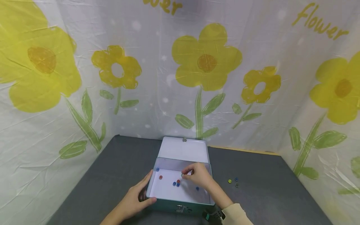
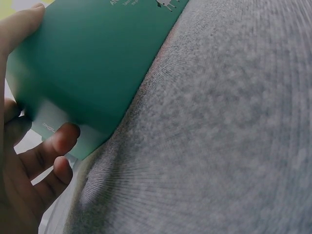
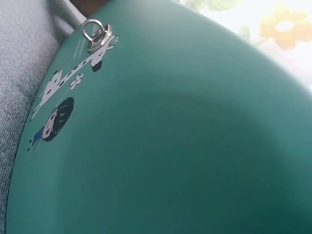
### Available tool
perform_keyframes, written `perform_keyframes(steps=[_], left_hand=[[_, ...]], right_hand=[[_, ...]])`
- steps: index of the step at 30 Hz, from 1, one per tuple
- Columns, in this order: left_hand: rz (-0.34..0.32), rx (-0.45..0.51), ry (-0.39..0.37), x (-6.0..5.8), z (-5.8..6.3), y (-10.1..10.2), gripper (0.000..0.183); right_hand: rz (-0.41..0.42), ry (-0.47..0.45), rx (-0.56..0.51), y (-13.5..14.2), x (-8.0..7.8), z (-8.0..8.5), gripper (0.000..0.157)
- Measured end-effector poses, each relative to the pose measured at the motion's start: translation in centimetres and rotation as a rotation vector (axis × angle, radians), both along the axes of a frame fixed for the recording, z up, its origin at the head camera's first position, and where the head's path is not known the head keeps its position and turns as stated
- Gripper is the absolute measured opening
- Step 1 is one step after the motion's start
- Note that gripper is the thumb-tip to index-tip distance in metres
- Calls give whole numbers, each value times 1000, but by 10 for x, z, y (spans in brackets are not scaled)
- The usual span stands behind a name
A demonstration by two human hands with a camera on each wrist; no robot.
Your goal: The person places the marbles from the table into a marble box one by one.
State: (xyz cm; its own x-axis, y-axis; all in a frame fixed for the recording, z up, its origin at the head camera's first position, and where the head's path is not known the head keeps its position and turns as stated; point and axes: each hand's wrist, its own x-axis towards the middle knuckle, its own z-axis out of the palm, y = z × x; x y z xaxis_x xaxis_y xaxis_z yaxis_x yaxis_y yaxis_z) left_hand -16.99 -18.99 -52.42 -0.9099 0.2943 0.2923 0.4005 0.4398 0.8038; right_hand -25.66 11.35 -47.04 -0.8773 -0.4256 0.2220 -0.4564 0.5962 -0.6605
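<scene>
An open metal tin box [image 1: 166, 204], green outside and white inside, stands on the dark table with its lid [image 1: 182, 149] tipped back. My left hand [image 1: 136, 198] grips its left front corner, thumb at the front rim and fingers along the side. In the left wrist view the fingertips [image 2: 66, 139] curl beside the green wall. Over the box's inside, my right hand [image 1: 198, 175] pinches a small piece between thumb and forefinger, mostly hidden. Red pieces [image 1: 160, 177] and blue pieces [image 1: 197, 188], small and round, lie scattered on the box floor.
Right of the box, a yellow piece [image 1: 229, 181], a blue piece [image 1: 236, 179] and a dark piece [image 1: 237, 185] lie on the table [image 1: 258, 200]. A metal latch [image 3: 97, 35] sits on the box front above a printed giraffe. A flowered curtain [image 1: 152, 109] surrounds the table.
</scene>
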Motion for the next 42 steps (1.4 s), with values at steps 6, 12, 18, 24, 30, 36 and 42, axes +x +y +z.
perform_keyframes(steps=[6, 12, 18, 24, 30, 36, 42], left_hand=[[3, -9, 24, -1, -4, 0, 93], [6, -17, 44, -1, -1, 0, 94], [4, -18, 23, -1, 2, 0, 94], [15, -32, 6, -2, 1, -1, 94], [13, -24, 8, -1, 1, -1, 94], [11, -20, -7, 0, 0, 0, 94], [7, -13, 10, 1, -2, -1, 93]], right_hand=[[-8, 20, 14, 0, 2, 4, 9], [-33, 66, -24, 0, 6, 14, 15], [-49, 124, -74, 7, 11, 21, 11], [-54, 185, -133, 16, 13, 21, 11], [-55, 271, -180, 27, 16, 17, 13], [-81, 287, -192, 37, 23, 14, 13], [-73, 284, -187, 51, 30, 13, 16]])
